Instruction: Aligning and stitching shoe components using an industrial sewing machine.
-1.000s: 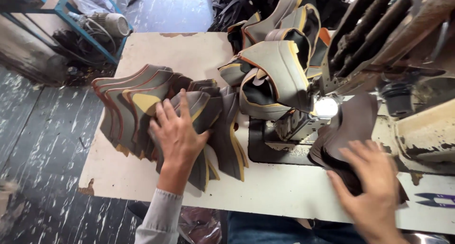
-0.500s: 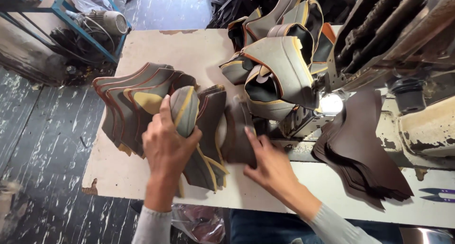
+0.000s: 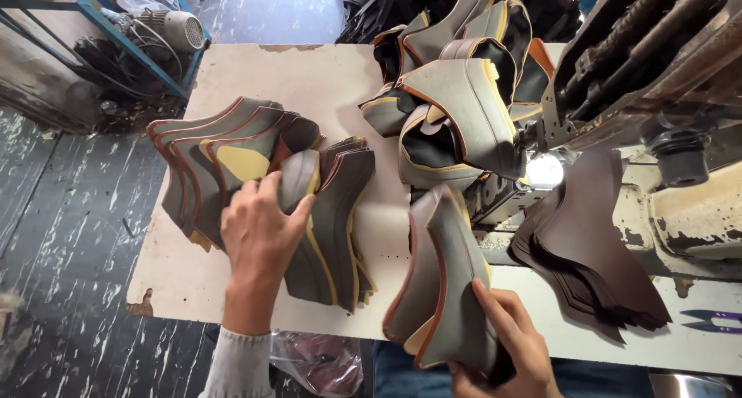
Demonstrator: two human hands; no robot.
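Dark floorboards and a motor sit far left. On the pale tabletop (image 3: 255,81) the left hand (image 3: 261,232) presses spread on the fanned stack (image 3: 255,166). Since half a second ago, the right hand (image 3: 510,344) has lifted a folded upper (image 3: 444,282) clear, grip pinching its lower edge.

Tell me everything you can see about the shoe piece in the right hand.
The shoe piece is a curved, folded panel of grey leather-like material with a reddish-brown edge and a yellow lining showing at its rims. It stands nearly upright, narrow end up, lifted over the front edge of the table. The right hand grips its lower end from below. It sits apart from the fanned stack of similar pieces under the left hand.
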